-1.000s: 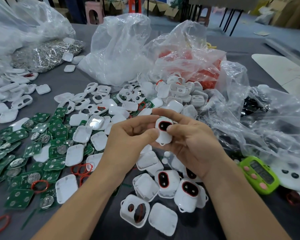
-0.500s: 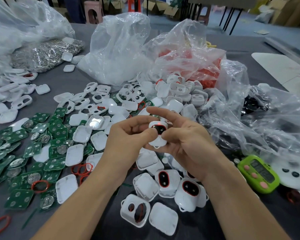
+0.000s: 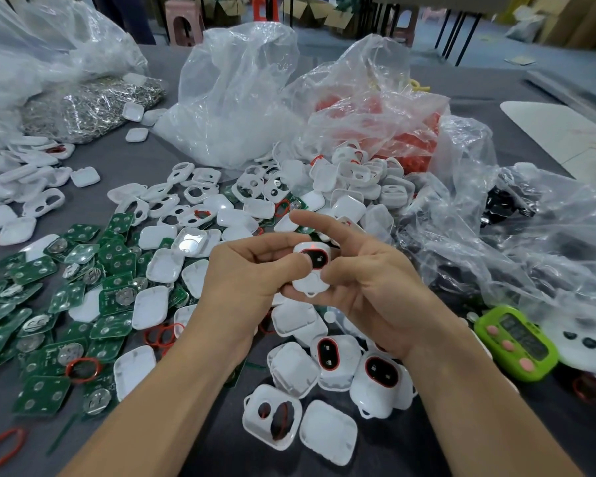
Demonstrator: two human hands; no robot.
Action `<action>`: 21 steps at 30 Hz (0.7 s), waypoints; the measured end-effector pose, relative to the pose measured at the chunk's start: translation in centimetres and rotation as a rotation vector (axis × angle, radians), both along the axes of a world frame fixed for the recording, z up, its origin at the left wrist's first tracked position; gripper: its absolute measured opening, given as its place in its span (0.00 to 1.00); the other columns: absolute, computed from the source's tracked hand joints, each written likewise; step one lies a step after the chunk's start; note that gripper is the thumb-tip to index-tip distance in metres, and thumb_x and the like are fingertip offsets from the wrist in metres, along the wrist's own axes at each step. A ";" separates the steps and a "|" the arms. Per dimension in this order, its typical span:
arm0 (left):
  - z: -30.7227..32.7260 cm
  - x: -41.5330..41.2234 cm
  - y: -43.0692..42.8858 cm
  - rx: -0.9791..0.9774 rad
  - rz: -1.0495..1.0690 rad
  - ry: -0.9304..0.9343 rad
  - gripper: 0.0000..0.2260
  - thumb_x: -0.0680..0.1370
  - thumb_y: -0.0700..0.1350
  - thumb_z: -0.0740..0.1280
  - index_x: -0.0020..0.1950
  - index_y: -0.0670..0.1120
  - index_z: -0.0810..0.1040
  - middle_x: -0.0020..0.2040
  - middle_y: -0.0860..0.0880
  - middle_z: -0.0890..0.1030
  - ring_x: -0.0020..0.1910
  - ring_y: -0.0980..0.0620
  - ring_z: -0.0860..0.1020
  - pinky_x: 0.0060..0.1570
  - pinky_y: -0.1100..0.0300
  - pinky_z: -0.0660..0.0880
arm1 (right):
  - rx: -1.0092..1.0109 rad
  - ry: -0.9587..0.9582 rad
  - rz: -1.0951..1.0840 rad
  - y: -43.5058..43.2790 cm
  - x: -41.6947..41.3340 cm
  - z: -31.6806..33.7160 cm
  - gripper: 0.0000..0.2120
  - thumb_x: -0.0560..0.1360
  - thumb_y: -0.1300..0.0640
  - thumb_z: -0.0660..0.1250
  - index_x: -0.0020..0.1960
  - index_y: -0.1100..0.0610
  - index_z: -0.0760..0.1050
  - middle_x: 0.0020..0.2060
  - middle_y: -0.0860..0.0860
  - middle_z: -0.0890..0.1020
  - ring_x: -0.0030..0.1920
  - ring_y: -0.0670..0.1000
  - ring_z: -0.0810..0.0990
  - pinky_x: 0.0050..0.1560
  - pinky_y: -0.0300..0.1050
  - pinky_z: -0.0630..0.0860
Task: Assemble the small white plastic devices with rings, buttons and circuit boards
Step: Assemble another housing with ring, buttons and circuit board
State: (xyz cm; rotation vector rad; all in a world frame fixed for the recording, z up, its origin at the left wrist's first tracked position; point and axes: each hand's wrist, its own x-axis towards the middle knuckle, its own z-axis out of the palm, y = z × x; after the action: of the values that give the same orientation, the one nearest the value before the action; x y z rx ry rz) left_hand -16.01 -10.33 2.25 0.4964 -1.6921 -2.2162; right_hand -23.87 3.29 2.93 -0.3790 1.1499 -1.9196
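Observation:
A small white device with a black button ringed in red is held between both hands above the table's middle. My left hand grips its left side, thumb on the front. My right hand cradles it from the right and below, thumb across its lower face, index finger stretched out above it. Two finished devices lie just below my right wrist. An open front shell and a back cover lie nearer me. Green circuit boards and red rings are spread at the left.
Loose white shells are heaped behind my hands. Clear plastic bags stand at the back, one holding red rings. A green timer lies at the right beside crumpled plastic. A pile of metal clips sits far left.
The device has turned and sunk slightly between my hands. My right index finger has lifted off it and now points out above it.

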 end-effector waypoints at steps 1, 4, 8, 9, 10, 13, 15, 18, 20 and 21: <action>0.0 0.0 -0.1 -0.001 -0.009 -0.002 0.13 0.74 0.30 0.72 0.47 0.46 0.89 0.44 0.41 0.88 0.40 0.48 0.86 0.37 0.62 0.81 | -0.012 -0.009 -0.001 0.0 0.0 0.0 0.30 0.74 0.79 0.56 0.67 0.58 0.80 0.51 0.63 0.82 0.53 0.58 0.86 0.56 0.61 0.82; 0.0 0.0 -0.1 -0.010 -0.042 0.000 0.11 0.73 0.33 0.74 0.49 0.46 0.89 0.45 0.41 0.88 0.41 0.47 0.87 0.38 0.60 0.81 | 0.001 0.005 -0.022 0.0 0.0 0.1 0.26 0.77 0.78 0.56 0.66 0.59 0.80 0.56 0.66 0.83 0.57 0.62 0.85 0.54 0.58 0.83; 0.0 0.1 0.2 -0.042 -0.041 -0.001 0.11 0.68 0.39 0.74 0.48 0.49 0.89 0.44 0.41 0.88 0.41 0.46 0.86 0.40 0.58 0.82 | 0.054 0.043 -0.095 -0.3 0.1 -0.1 0.25 0.77 0.79 0.54 0.64 0.61 0.80 0.53 0.65 0.85 0.53 0.62 0.86 0.49 0.56 0.85; -0.1 0.0 0.2 -0.062 -0.028 -0.009 0.11 0.68 0.40 0.75 0.47 0.49 0.89 0.44 0.40 0.87 0.39 0.45 0.85 0.40 0.59 0.82 | 0.067 0.050 -0.118 -0.5 0.2 -0.1 0.24 0.77 0.79 0.54 0.63 0.62 0.81 0.52 0.65 0.85 0.51 0.62 0.86 0.46 0.54 0.85; -0.2 0.0 0.3 -0.082 -0.012 -0.015 0.10 0.67 0.40 0.75 0.47 0.49 0.89 0.43 0.39 0.87 0.38 0.45 0.83 0.38 0.60 0.81 | 0.077 0.055 -0.137 -0.6 0.2 -0.1 0.23 0.77 0.79 0.55 0.62 0.63 0.81 0.52 0.65 0.85 0.49 0.62 0.87 0.43 0.53 0.85; -0.3 -0.1 0.4 -0.116 0.016 -0.022 0.10 0.66 0.41 0.75 0.46 0.49 0.89 0.42 0.36 0.86 0.36 0.43 0.80 0.37 0.57 0.80 | 0.096 0.069 -0.166 -0.6 0.3 -0.1 0.24 0.75 0.81 0.54 0.58 0.64 0.82 0.48 0.65 0.86 0.42 0.60 0.86 0.38 0.50 0.84; -0.2 -0.1 0.6 -0.132 0.012 -0.014 0.10 0.67 0.40 0.75 0.46 0.50 0.89 0.42 0.35 0.86 0.37 0.42 0.81 0.40 0.53 0.79 | 0.107 0.075 -0.182 -0.6 0.2 0.0 0.25 0.74 0.81 0.54 0.57 0.64 0.82 0.46 0.65 0.86 0.40 0.60 0.86 0.36 0.49 0.84; -0.2 -0.2 0.5 -0.149 0.008 0.007 0.10 0.71 0.36 0.75 0.48 0.48 0.89 0.40 0.41 0.86 0.36 0.49 0.83 0.37 0.60 0.80 | 0.118 0.099 -0.198 -0.8 0.4 -0.1 0.26 0.76 0.80 0.55 0.61 0.61 0.82 0.49 0.64 0.85 0.46 0.59 0.87 0.40 0.50 0.85; -0.3 -0.3 0.3 -0.129 0.021 0.005 0.12 0.74 0.31 0.73 0.49 0.46 0.89 0.39 0.44 0.87 0.37 0.50 0.84 0.37 0.61 0.81 | 0.118 0.091 -0.183 -1.0 0.4 -0.1 0.27 0.77 0.79 0.55 0.64 0.59 0.81 0.50 0.63 0.84 0.53 0.59 0.86 0.51 0.58 0.85; -0.3 -0.3 0.2 -0.118 0.026 0.001 0.12 0.74 0.30 0.72 0.50 0.46 0.89 0.40 0.45 0.87 0.38 0.50 0.85 0.38 0.61 0.81 | 0.111 0.065 -0.176 -1.0 0.4 -0.1 0.27 0.76 0.80 0.55 0.65 0.59 0.81 0.49 0.62 0.84 0.54 0.59 0.86 0.54 0.62 0.83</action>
State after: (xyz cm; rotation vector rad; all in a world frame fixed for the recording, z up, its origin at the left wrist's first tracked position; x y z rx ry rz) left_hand -16.33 -10.09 1.98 0.4851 -1.7929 -2.0827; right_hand -23.49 2.28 2.84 -0.2894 1.3649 -1.9961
